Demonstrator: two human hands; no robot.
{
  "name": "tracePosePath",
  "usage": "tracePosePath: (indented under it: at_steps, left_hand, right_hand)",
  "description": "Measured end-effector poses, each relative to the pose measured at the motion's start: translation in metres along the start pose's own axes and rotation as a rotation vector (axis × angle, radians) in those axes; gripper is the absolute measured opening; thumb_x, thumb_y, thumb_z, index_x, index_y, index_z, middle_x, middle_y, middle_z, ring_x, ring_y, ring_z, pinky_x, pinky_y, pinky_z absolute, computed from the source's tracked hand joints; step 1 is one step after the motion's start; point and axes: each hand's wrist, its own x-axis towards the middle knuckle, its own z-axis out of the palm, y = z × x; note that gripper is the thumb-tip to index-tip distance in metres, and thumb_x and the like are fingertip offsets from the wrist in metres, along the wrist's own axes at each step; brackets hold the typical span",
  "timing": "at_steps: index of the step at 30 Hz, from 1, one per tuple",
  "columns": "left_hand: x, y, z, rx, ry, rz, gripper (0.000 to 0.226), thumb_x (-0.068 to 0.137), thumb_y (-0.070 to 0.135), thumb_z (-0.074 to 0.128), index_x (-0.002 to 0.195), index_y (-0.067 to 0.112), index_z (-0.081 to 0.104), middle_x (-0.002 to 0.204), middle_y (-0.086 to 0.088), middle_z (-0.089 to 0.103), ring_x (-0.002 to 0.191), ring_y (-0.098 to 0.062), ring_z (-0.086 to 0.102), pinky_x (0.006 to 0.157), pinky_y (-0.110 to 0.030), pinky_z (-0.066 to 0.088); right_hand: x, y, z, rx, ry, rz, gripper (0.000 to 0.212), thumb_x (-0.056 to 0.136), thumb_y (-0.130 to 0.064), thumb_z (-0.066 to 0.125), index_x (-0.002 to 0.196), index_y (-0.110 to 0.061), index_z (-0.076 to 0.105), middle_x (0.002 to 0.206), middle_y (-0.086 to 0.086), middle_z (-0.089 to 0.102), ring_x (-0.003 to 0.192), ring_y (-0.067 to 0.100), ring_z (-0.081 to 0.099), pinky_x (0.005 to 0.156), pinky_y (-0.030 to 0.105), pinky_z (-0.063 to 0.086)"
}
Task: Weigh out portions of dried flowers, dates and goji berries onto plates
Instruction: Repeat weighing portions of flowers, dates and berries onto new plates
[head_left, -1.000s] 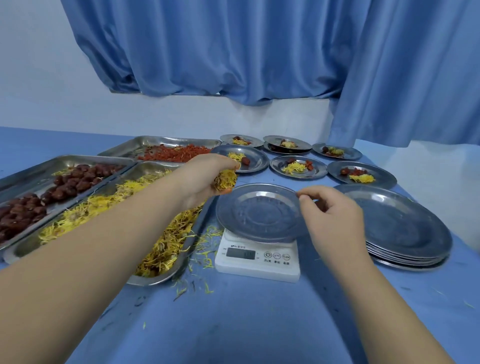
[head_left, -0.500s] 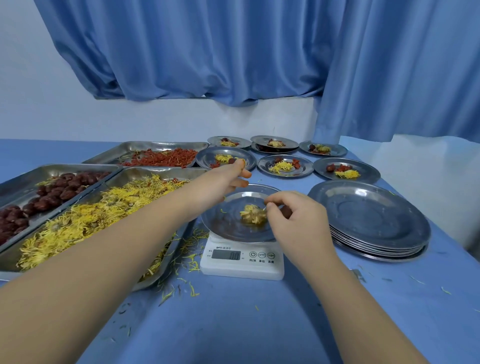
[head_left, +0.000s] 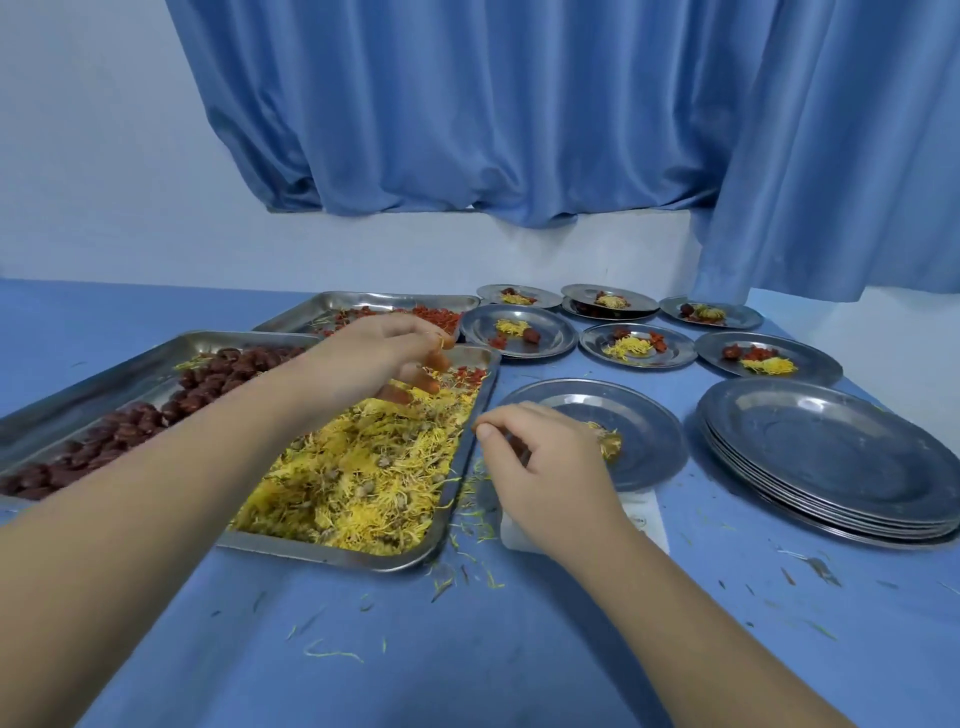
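Left hand (head_left: 379, 358) above dried flowers (head_left: 363, 467)

My right grip (head_left: 550, 467) covers most of the scale (head_left: 647, 519); only a white corner shows, and the display is hidden. It also hides the near left part of the plate (head_left: 649, 431) and part of the flower heap (head_left: 609, 441) on it. My left grip (head_left: 387, 358) and forearm cover part of the flower tray (head_left: 467, 452) and the near end of the goji tray (head_left: 374, 300). The date tray (head_left: 104, 374) is cut off by the left edge. Whether my left fingers (head_left: 426, 384) hold petals I cannot tell. The far plates (head_left: 610, 299) overlap, and their small portions are too small to sort out. The counter (head_left: 467, 665) runs off the bottom edge.
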Motion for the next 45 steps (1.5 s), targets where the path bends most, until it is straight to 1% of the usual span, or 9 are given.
tracePosePath:
  at_steps: [6, 10, 13, 19, 21, 29, 32, 37, 45]
  left_hand:
    - [0.002, -0.027, -0.093, 0.209, 0.207, -0.101, 0.025, 0.097, 0.042, 0.05, 0.104, 0.025, 0.067, 0.103, 0.002, 0.072, 0.09, -0.017, 0.071, 0.079, -0.033, 0.057]
    - [0.001, -0.067, -0.135, 0.351, 0.3, -0.163, 0.029, 0.099, 0.04, 0.045, 0.098, 0.02, 0.066, 0.099, -0.006, 0.071, 0.093, -0.027, 0.066, 0.091, -0.046, 0.05]
    - [0.003, -0.1, -0.154, 0.524, 0.345, -0.217, 0.03, 0.101, 0.039, 0.042, 0.097, 0.018, 0.063, 0.095, -0.017, 0.066, 0.085, -0.03, 0.06, 0.076, -0.038, 0.045]
    - [0.027, -0.155, -0.163, 0.766, 0.287, -0.261, 0.031, 0.101, 0.025, 0.043, 0.126, 0.017, 0.06, 0.132, -0.009, 0.058, 0.112, -0.027, 0.056, 0.096, -0.039, 0.042]
    - [0.039, -0.169, -0.164, 0.822, 0.225, -0.282, 0.037, 0.1, 0.014, 0.041, 0.132, 0.02, 0.058, 0.143, -0.009, 0.052, 0.11, -0.023, 0.059, 0.089, -0.031, 0.045]
    - [0.067, -0.194, -0.161, 0.984, 0.095, -0.482, 0.063, 0.091, -0.004, 0.037, 0.15, 0.019, 0.035, 0.154, -0.014, 0.036, 0.135, -0.031, 0.043, 0.106, -0.04, 0.039]
    - [0.07, -0.199, -0.158, 1.019, 0.101, -0.455, 0.054, 0.092, -0.002, 0.041, 0.143, 0.015, 0.046, 0.143, -0.014, 0.05, 0.127, -0.03, 0.05, 0.103, -0.039, 0.041]
    - [0.068, -0.201, -0.168, 1.035, 0.143, -0.464, 0.017, 0.087, 0.008, 0.057, 0.099, 0.009, 0.07, 0.094, -0.008, 0.069, 0.084, -0.022, 0.062, 0.072, -0.032, 0.05]
    - [0.053, -0.199, -0.177, 0.914, 0.271, -0.375, 0.017, 0.086, 0.027, 0.066, 0.087, 0.013, 0.075, 0.077, -0.002, 0.071, 0.071, -0.018, 0.065, 0.064, -0.032, 0.052]
  right_hand:
    - [-0.003, -0.012, 0.032, -0.111, -0.156, -0.081, 0.022, 0.096, -0.025, 0.047, 0.088, -0.019, 0.067, 0.078, -0.008, 0.057, 0.075, 0.007, 0.052, 0.067, 0.031, 0.046]
    - [-0.008, -0.01, 0.038, -0.161, -0.184, -0.121, 0.024, 0.095, -0.028, 0.045, 0.082, -0.019, 0.064, 0.074, -0.008, 0.052, 0.072, 0.008, 0.049, 0.064, 0.031, 0.045]
    - [-0.009, -0.011, 0.04, -0.177, -0.173, -0.116, 0.024, 0.093, -0.03, 0.045, 0.08, -0.023, 0.063, 0.073, -0.013, 0.049, 0.072, 0.005, 0.048, 0.063, 0.027, 0.045]
    - [-0.007, -0.011, 0.043, -0.214, -0.182, -0.12, 0.023, 0.093, -0.032, 0.044, 0.082, -0.025, 0.064, 0.075, -0.015, 0.05, 0.073, 0.004, 0.048, 0.064, 0.025, 0.045]
    - [-0.007, -0.01, 0.043, -0.215, -0.184, -0.122, 0.025, 0.094, -0.034, 0.042, 0.083, -0.026, 0.064, 0.075, -0.016, 0.051, 0.074, 0.003, 0.049, 0.063, 0.023, 0.044]
    - [-0.004, -0.006, 0.044, -0.23, -0.134, -0.124, 0.025, 0.091, -0.036, 0.043, 0.082, -0.028, 0.065, 0.074, -0.017, 0.051, 0.069, 0.001, 0.049, 0.058, 0.02, 0.045]
    - [-0.002, -0.005, 0.044, -0.235, -0.113, -0.129, 0.025, 0.091, -0.035, 0.043, 0.081, -0.028, 0.065, 0.072, -0.017, 0.049, 0.068, 0.0, 0.048, 0.056, 0.019, 0.044]
    - [-0.001, -0.003, 0.045, -0.262, -0.103, -0.15, 0.021, 0.091, -0.03, 0.048, 0.08, -0.026, 0.066, 0.071, -0.015, 0.052, 0.066, 0.002, 0.049, 0.055, 0.021, 0.045]
    - [-0.002, -0.006, 0.045, -0.248, -0.083, -0.188, 0.026, 0.091, -0.033, 0.044, 0.08, -0.026, 0.066, 0.071, -0.015, 0.053, 0.066, 0.002, 0.05, 0.054, 0.024, 0.047]
